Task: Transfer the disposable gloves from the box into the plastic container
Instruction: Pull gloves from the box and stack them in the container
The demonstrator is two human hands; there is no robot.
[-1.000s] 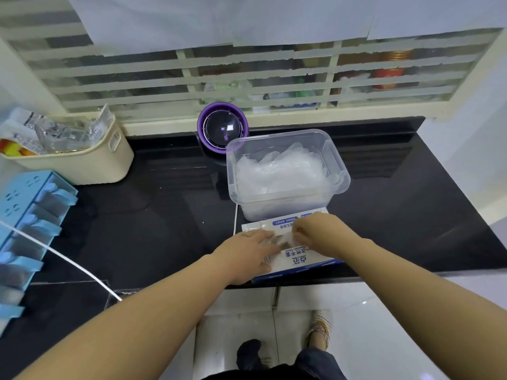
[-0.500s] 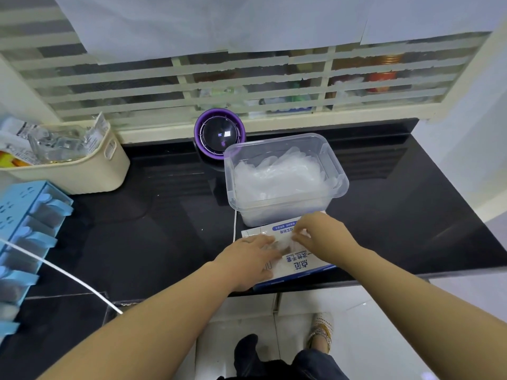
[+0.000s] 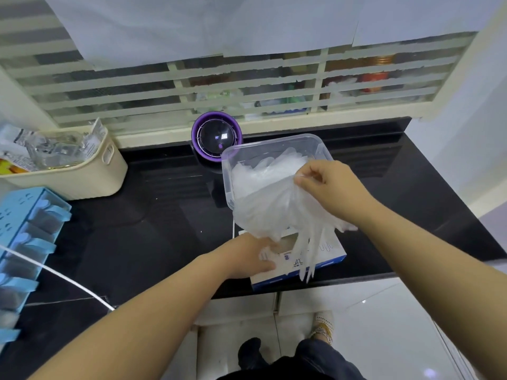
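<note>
The right hand (image 3: 329,185) has risen, pinching crinkly translucent plastic gloves (image 3: 274,212) over the near rim of the clear rectangular plastic container (image 3: 227,171). Just before that container, the left hand (image 3: 247,256) presses flat on the white-and-blue cardboard box (image 3: 323,259), on the glossy black surface (image 3: 164,215).

Both bare forearms reach forward. The left hand (image 3: 248,256) lies low, palm down, fingers stretched flat. The right hand (image 3: 327,185) is raised higher and further forward, thumb and fingertips pinching a bunch of gloves (image 3: 274,215)
</note>
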